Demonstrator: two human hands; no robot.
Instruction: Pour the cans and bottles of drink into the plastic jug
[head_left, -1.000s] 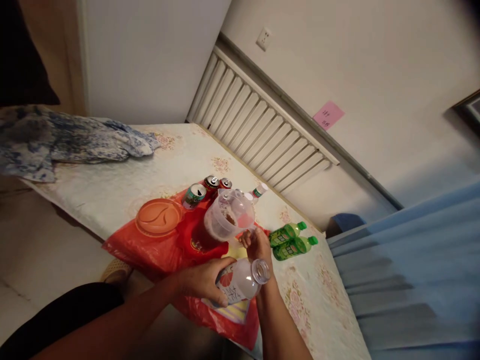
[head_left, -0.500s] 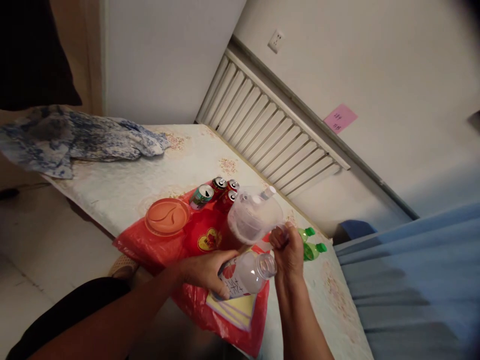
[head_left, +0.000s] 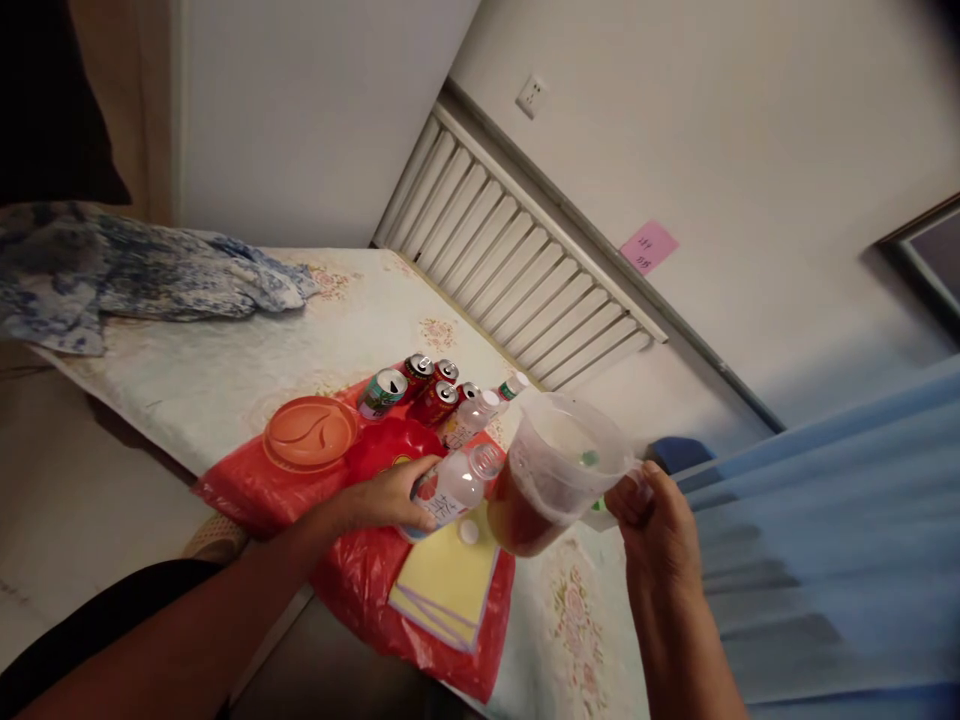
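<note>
My left hand [head_left: 396,496] is wrapped round a clear, uncapped plastic bottle [head_left: 451,490] with a printed label, tilted with its mouth to the right. My right hand [head_left: 651,508] grips the handle of a translucent plastic pitcher [head_left: 555,460] holding dark brown liquid, just right of the bottle mouth. Below the bottle, a white cap [head_left: 469,531] lies on folded yellow cloths [head_left: 448,578]. Behind my left hand is a red dish [head_left: 386,447], partly hidden. An orange lidded container [head_left: 311,434] stands further left.
Several cans [head_left: 435,402], a green can [head_left: 382,393] and a capped bottle [head_left: 469,418] stand behind the red dish. Red plastic sheeting [head_left: 360,590] lies under many things. A patterned cloth [head_left: 202,280] is at the left; a blue curtain [head_left: 840,540] hangs at the right.
The pitcher in my right hand has moved right and nearer, and its brown liquid now shows. My left hand and the bottle have shifted slightly up and left; the white cap has come into view.
</note>
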